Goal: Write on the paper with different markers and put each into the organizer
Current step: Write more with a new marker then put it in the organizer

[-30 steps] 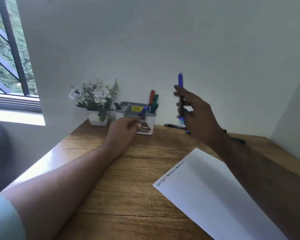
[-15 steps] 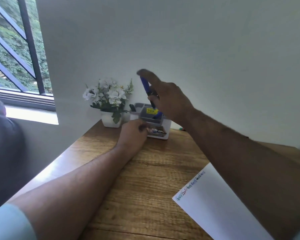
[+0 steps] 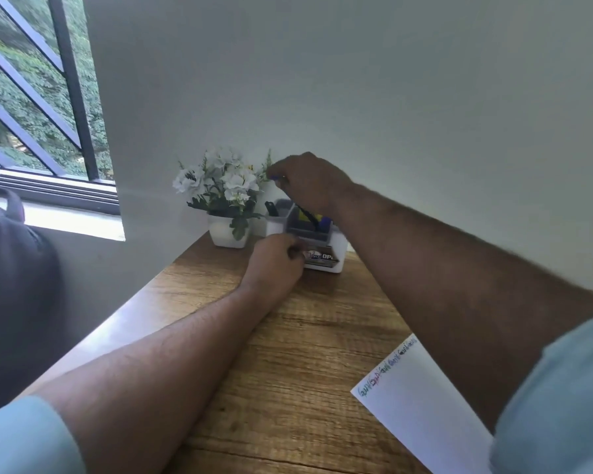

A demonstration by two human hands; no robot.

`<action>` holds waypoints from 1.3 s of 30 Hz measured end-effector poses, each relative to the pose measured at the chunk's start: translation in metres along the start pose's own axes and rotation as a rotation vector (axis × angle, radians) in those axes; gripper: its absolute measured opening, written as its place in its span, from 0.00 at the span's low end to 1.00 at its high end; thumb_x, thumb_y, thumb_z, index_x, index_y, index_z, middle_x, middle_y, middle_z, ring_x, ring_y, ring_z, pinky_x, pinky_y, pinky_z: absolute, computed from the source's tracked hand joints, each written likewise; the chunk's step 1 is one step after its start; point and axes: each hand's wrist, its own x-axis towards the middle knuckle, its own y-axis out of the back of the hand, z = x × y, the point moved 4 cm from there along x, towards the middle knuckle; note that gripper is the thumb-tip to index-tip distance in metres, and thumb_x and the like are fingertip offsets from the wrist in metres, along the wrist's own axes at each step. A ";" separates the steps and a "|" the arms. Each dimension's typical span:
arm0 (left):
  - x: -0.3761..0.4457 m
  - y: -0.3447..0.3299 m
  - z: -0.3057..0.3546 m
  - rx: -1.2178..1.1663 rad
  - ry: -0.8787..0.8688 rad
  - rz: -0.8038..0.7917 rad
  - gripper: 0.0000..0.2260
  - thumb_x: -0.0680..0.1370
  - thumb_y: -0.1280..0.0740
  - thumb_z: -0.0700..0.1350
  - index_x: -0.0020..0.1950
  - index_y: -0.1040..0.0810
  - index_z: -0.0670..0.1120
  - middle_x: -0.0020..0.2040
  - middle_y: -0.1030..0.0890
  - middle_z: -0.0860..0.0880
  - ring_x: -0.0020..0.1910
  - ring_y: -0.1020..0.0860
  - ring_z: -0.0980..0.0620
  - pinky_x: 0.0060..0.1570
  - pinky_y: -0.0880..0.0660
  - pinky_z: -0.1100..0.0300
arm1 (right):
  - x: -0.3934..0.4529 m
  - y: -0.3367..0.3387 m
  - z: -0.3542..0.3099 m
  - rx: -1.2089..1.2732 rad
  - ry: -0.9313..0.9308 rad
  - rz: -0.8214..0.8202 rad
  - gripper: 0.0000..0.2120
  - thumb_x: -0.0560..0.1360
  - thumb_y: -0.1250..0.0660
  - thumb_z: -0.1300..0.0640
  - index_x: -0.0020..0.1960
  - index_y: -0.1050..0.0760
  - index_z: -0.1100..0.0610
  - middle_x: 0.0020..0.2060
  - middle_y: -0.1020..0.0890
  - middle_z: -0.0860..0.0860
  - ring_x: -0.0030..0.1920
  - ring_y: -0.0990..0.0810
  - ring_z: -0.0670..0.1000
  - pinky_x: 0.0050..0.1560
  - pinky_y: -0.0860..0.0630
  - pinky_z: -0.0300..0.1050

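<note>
- Organizer (image 3: 326, 258) is standing at the far end of the wooden desk (image 3: 288, 371), close to the wall, just beside a white pot of white flowers (image 3: 225, 193).
- Its grey inner tray is showing a yellow label, and a printed sticker is facing the camera on its white front wall.
- Right hand (image 3: 305, 181) is hanging over the organizer with its fingers curled round a blue marker (image 3: 308, 213), whose top end is peeking out at the fingertips and whose dark lower part is slanting down into the grey compartment.
- Whether the marker tip is touching the bottom of the compartment is hidden.
- Left hand (image 3: 276, 265) is resting on the desk against the organizer's front left corner, fingers curled and pressing on its wall.
- Another dark pen-like thing (image 3: 271, 208) is sticking up in the small left section; its kind is too blurred to tell.
- Paper (image 3: 421, 405) is lying at the near right of the desk, well apart from the organizer, partly under the right forearm, with a row of words in several colours along its top edge.
- Light blue sleeves are covering both upper arms.
</note>
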 end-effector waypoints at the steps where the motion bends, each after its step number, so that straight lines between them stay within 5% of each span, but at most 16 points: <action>1: 0.000 0.000 0.001 0.002 -0.005 -0.001 0.09 0.77 0.34 0.42 0.54 0.17 0.45 0.50 0.16 0.49 0.50 0.20 0.52 0.55 0.24 0.58 | 0.003 -0.004 -0.001 -0.012 -0.019 -0.054 0.15 0.80 0.43 0.57 0.65 0.25 0.51 0.64 0.23 0.54 0.61 0.24 0.57 0.61 0.27 0.53; 4: 0.000 0.000 0.001 0.026 -0.021 -0.002 0.10 0.76 0.34 0.42 0.55 0.17 0.45 0.50 0.16 0.48 0.49 0.20 0.51 0.54 0.23 0.57 | 0.007 -0.013 -0.003 -0.055 -0.060 -0.130 0.14 0.80 0.40 0.53 0.63 0.24 0.51 0.64 0.23 0.53 0.62 0.25 0.57 0.62 0.28 0.54; 10: 0.000 -0.002 0.002 0.056 -0.038 -0.014 0.08 0.76 0.35 0.42 0.52 0.17 0.45 0.47 0.16 0.49 0.47 0.20 0.52 0.49 0.24 0.60 | 0.001 0.014 0.019 0.156 -0.192 0.222 0.10 0.76 0.36 0.58 0.56 0.21 0.56 0.58 0.21 0.56 0.56 0.22 0.57 0.55 0.26 0.46; 13: -0.001 -0.001 0.003 0.053 -0.052 -0.019 0.08 0.77 0.35 0.42 0.52 0.17 0.45 0.47 0.17 0.50 0.45 0.22 0.54 0.46 0.29 0.64 | -0.009 0.016 0.042 0.201 -0.277 0.195 0.11 0.73 0.33 0.57 0.55 0.20 0.55 0.58 0.20 0.54 0.57 0.21 0.55 0.55 0.27 0.43; 18: -0.001 -0.002 0.004 0.061 -0.066 -0.023 0.09 0.77 0.35 0.42 0.54 0.18 0.45 0.48 0.17 0.50 0.45 0.23 0.56 0.45 0.31 0.65 | -0.033 0.018 0.051 0.255 -0.237 0.153 0.20 0.76 0.33 0.49 0.66 0.25 0.53 0.67 0.26 0.52 0.66 0.27 0.52 0.63 0.34 0.41; 23: -0.002 -0.003 0.005 0.091 -0.092 -0.044 0.10 0.78 0.35 0.43 0.57 0.19 0.45 0.51 0.17 0.49 0.47 0.24 0.56 0.49 0.30 0.64 | -0.051 0.021 0.056 0.280 -0.223 0.242 0.14 0.76 0.33 0.56 0.61 0.21 0.56 0.60 0.20 0.53 0.58 0.22 0.49 0.55 0.32 0.35; 30: -0.008 -0.005 0.017 0.177 -0.221 -0.087 0.09 0.78 0.36 0.44 0.55 0.19 0.47 0.52 0.19 0.49 0.49 0.23 0.54 0.50 0.27 0.60 | -0.080 0.034 0.061 0.750 -0.186 0.376 0.13 0.73 0.33 0.70 0.56 0.19 0.62 0.47 0.16 0.55 0.50 0.17 0.49 0.53 0.22 0.39; 34: -0.011 -0.004 0.021 0.187 -0.247 -0.103 0.09 0.79 0.36 0.44 0.56 0.20 0.47 0.53 0.19 0.49 0.50 0.24 0.54 0.50 0.30 0.62 | -0.098 0.043 0.079 0.631 -0.220 0.488 0.08 0.72 0.30 0.67 0.50 0.17 0.61 0.44 0.16 0.51 0.46 0.18 0.46 0.54 0.22 0.37; 39: -0.017 -0.013 0.038 0.205 -0.368 -0.186 0.12 0.79 0.37 0.43 0.61 0.22 0.49 0.58 0.20 0.50 0.56 0.25 0.55 0.55 0.30 0.62 | -0.144 0.049 0.124 0.470 -0.303 0.571 0.06 0.72 0.29 0.64 0.49 0.16 0.60 0.42 0.17 0.47 0.40 0.21 0.34 0.47 0.30 0.23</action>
